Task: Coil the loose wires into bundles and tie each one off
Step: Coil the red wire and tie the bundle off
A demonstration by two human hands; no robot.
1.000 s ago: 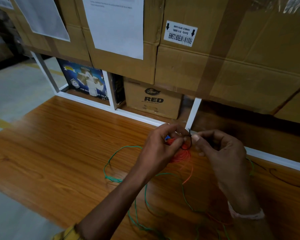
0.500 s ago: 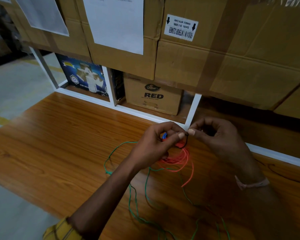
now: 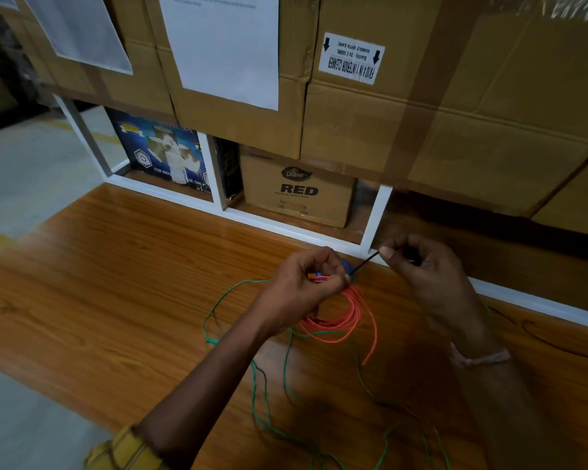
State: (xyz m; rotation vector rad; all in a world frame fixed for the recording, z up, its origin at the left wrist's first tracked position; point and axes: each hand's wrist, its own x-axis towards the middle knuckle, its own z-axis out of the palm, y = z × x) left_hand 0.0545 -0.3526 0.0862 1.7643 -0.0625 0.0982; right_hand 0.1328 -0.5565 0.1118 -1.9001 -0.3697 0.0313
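Observation:
A coiled orange wire (image 3: 340,317) hangs from my left hand (image 3: 302,283), which grips the top of the bundle just above the wooden table (image 3: 116,283). A thin black tie (image 3: 367,261) runs taut from the bundle up to my right hand (image 3: 421,266), which pinches its free end between thumb and forefinger. A small blue piece (image 3: 347,265) shows beside my left fingers at the bundle's top. One orange end (image 3: 370,347) trails down loose. A long green wire (image 3: 262,378) lies uncoiled in loops on the table under and around my forearms.
A white shelf frame (image 3: 375,218) borders the table's far edge. Behind it stand a "RED" carton (image 3: 299,191) and a blue printed box (image 3: 163,154). Large cardboard boxes (image 3: 455,113) are stacked above. A thin dark wire (image 3: 537,337) lies at the right.
The black tie, earlier a small loop at the bundle, is now pulled straight and taut as my right hand drew away to the upper right. The orange coil hangs lower and more open.

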